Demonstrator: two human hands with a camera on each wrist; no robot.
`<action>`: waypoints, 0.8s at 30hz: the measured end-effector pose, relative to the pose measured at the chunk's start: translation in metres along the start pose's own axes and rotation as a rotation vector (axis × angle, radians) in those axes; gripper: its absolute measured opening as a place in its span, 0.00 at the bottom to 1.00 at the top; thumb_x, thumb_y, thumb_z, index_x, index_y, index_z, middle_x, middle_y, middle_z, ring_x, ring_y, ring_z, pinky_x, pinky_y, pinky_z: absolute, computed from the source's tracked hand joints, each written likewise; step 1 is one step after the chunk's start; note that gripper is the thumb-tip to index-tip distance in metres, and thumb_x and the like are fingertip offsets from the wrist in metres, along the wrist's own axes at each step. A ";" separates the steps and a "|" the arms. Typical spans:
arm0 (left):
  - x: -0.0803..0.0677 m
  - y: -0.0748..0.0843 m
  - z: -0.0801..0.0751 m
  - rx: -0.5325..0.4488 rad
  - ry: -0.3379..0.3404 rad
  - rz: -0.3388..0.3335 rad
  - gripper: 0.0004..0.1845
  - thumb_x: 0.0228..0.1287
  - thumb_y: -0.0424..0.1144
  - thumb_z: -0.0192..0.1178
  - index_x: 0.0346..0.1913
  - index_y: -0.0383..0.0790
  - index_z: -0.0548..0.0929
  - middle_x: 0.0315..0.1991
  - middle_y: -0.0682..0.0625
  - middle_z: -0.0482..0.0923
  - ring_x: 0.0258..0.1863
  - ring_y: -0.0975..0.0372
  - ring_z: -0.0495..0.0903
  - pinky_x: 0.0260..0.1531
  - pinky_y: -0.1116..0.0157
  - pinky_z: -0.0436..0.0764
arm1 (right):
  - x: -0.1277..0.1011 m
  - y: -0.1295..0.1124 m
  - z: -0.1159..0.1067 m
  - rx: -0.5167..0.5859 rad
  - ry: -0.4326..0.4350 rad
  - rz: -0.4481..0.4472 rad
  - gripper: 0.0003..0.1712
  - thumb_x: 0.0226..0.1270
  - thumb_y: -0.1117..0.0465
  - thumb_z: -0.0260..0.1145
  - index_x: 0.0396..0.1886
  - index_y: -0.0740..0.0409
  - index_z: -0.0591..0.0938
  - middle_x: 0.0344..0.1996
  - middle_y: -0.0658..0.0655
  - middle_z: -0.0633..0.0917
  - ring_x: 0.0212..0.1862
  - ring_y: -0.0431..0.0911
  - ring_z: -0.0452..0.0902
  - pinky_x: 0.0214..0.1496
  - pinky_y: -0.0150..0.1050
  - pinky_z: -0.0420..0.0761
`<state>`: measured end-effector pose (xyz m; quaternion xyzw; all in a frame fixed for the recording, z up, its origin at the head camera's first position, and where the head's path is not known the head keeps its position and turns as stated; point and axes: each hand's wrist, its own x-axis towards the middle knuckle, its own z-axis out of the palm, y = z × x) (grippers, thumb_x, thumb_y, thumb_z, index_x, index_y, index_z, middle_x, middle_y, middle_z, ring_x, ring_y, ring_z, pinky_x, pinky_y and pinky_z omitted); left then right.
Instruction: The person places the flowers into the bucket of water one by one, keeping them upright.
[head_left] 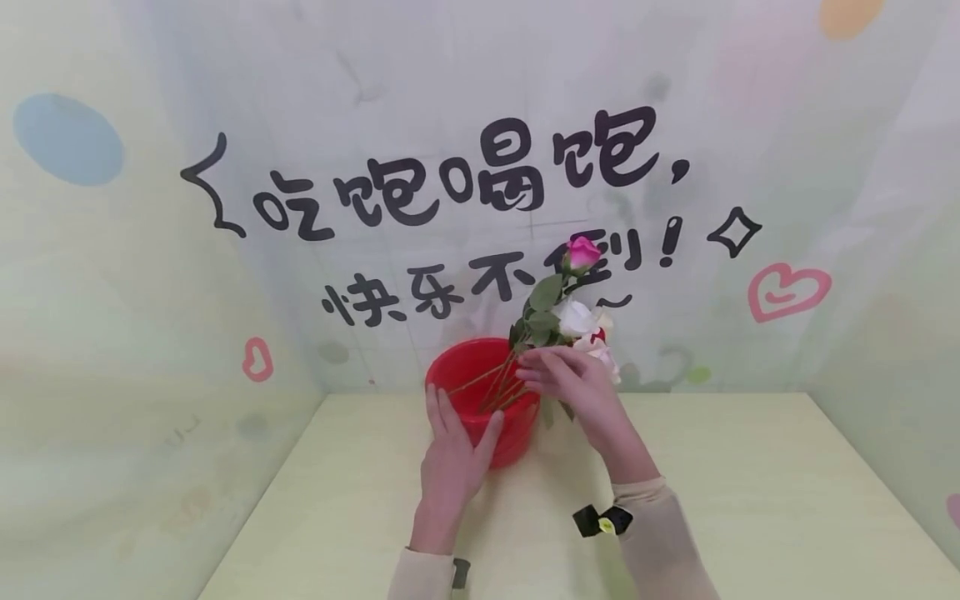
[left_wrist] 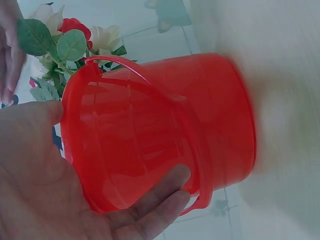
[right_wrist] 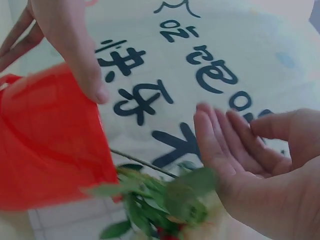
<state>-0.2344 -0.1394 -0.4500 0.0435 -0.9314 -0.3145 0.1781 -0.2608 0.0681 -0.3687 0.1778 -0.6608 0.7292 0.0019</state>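
A red plastic bucket (head_left: 517,442) stands on the table. Several artificial roses lean in it over the right rim, stems inside. A pink rose (head_left: 582,252) rises highest, above a white rose (head_left: 575,318), while a red rose (left_wrist: 75,29) shows among pale blooms and green leaves (left_wrist: 71,45). My left hand (head_left: 453,458) holds the bucket from the near left, thumb by the rim and fingers along the outer wall. Beside the stems, my right hand (head_left: 577,387) has loosely bent fingers with nothing between them, as the right wrist view shows.
The pale wooden table (head_left: 750,500) spreads out on both sides of the bucket. Behind it stands a printed wall covering (head_left: 420,100) with black lettering and coloured shapes. The bucket's red handle (left_wrist: 197,145) hangs down along its near side.
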 end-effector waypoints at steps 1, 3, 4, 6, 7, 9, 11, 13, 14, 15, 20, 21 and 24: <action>0.000 0.000 -0.001 -0.004 -0.004 -0.001 0.59 0.67 0.61 0.68 0.85 0.34 0.45 0.83 0.38 0.48 0.29 0.57 0.83 0.39 0.52 0.91 | -0.007 -0.002 -0.003 -0.037 0.000 -0.012 0.21 0.84 0.56 0.60 0.61 0.68 0.83 0.57 0.70 0.86 0.56 0.59 0.88 0.59 0.43 0.85; -0.002 -0.001 -0.001 -0.005 -0.018 -0.008 0.60 0.68 0.63 0.67 0.85 0.34 0.44 0.83 0.39 0.48 0.27 0.59 0.82 0.38 0.53 0.91 | -0.019 -0.005 -0.010 -0.110 -0.013 -0.037 0.19 0.84 0.56 0.61 0.56 0.69 0.85 0.52 0.71 0.87 0.51 0.60 0.90 0.56 0.42 0.87; -0.003 -0.001 -0.002 -0.009 -0.021 -0.010 0.60 0.68 0.63 0.67 0.85 0.34 0.44 0.83 0.39 0.48 0.26 0.60 0.81 0.37 0.53 0.91 | -0.025 -0.006 -0.013 -0.147 -0.020 -0.049 0.18 0.83 0.57 0.61 0.54 0.69 0.86 0.50 0.71 0.88 0.49 0.61 0.90 0.55 0.41 0.87; -0.005 -0.003 -0.003 -0.006 -0.024 -0.019 0.60 0.68 0.64 0.66 0.85 0.35 0.44 0.83 0.40 0.47 0.25 0.60 0.80 0.36 0.54 0.91 | -0.037 -0.009 -0.019 -0.201 -0.035 -0.070 0.16 0.83 0.58 0.61 0.51 0.68 0.86 0.48 0.70 0.88 0.47 0.63 0.89 0.54 0.40 0.88; -0.006 -0.004 -0.003 -0.006 -0.024 -0.018 0.60 0.68 0.64 0.66 0.85 0.35 0.44 0.84 0.40 0.47 0.25 0.61 0.80 0.36 0.54 0.90 | -0.042 -0.012 -0.022 -0.225 -0.043 -0.084 0.15 0.83 0.59 0.61 0.50 0.68 0.86 0.48 0.70 0.88 0.47 0.63 0.89 0.54 0.40 0.88; -0.009 -0.006 -0.004 -0.008 -0.023 -0.021 0.60 0.67 0.64 0.66 0.85 0.35 0.44 0.84 0.40 0.47 0.25 0.60 0.81 0.36 0.54 0.90 | -0.052 -0.019 -0.026 -0.280 -0.048 -0.115 0.13 0.82 0.59 0.62 0.49 0.65 0.87 0.46 0.66 0.88 0.46 0.60 0.90 0.54 0.40 0.87; -0.012 -0.006 -0.005 -0.002 -0.030 -0.026 0.60 0.67 0.64 0.66 0.85 0.35 0.44 0.83 0.40 0.47 0.25 0.60 0.81 0.36 0.53 0.90 | -0.062 -0.027 -0.030 -0.338 -0.047 -0.134 0.12 0.82 0.59 0.62 0.47 0.61 0.88 0.44 0.61 0.90 0.44 0.56 0.91 0.54 0.39 0.87; -0.013 -0.006 -0.007 0.001 -0.038 -0.029 0.60 0.68 0.64 0.66 0.85 0.35 0.43 0.83 0.39 0.47 0.25 0.59 0.81 0.37 0.53 0.90 | -0.069 -0.034 -0.033 -0.392 -0.053 -0.165 0.10 0.82 0.60 0.63 0.45 0.58 0.89 0.41 0.55 0.90 0.42 0.51 0.91 0.53 0.38 0.87; -0.013 -0.005 -0.008 0.003 -0.035 -0.030 0.60 0.68 0.64 0.66 0.85 0.35 0.44 0.83 0.39 0.48 0.26 0.59 0.82 0.37 0.53 0.91 | -0.071 -0.036 -0.034 -0.415 -0.061 -0.184 0.09 0.81 0.60 0.63 0.45 0.58 0.89 0.41 0.52 0.90 0.41 0.50 0.91 0.53 0.37 0.87; -0.012 -0.004 -0.009 0.002 -0.031 -0.026 0.60 0.68 0.64 0.66 0.85 0.35 0.44 0.83 0.39 0.49 0.26 0.58 0.82 0.37 0.53 0.91 | -0.072 -0.039 -0.035 -0.433 -0.070 -0.211 0.09 0.81 0.61 0.63 0.45 0.58 0.89 0.41 0.51 0.90 0.41 0.50 0.91 0.53 0.38 0.87; -0.003 0.000 -0.015 0.002 -0.014 0.014 0.59 0.69 0.65 0.64 0.85 0.33 0.44 0.81 0.36 0.53 0.25 0.58 0.82 0.37 0.53 0.91 | -0.068 -0.044 -0.039 -0.489 -0.094 -0.293 0.07 0.79 0.65 0.65 0.46 0.58 0.89 0.40 0.48 0.90 0.40 0.47 0.91 0.49 0.38 0.88; -0.002 0.001 -0.017 0.019 -0.018 0.014 0.59 0.69 0.66 0.63 0.85 0.33 0.43 0.80 0.36 0.55 0.26 0.56 0.82 0.35 0.53 0.90 | -0.067 -0.044 -0.040 -0.508 -0.093 -0.300 0.07 0.79 0.64 0.65 0.46 0.57 0.89 0.40 0.48 0.90 0.40 0.46 0.91 0.48 0.38 0.88; -0.003 0.001 -0.023 0.106 -0.036 0.004 0.59 0.69 0.67 0.61 0.86 0.35 0.43 0.82 0.36 0.52 0.45 0.45 0.85 0.42 0.47 0.90 | -0.067 -0.045 -0.043 -0.592 -0.095 -0.297 0.10 0.81 0.61 0.63 0.50 0.55 0.90 0.44 0.47 0.91 0.47 0.46 0.89 0.50 0.43 0.88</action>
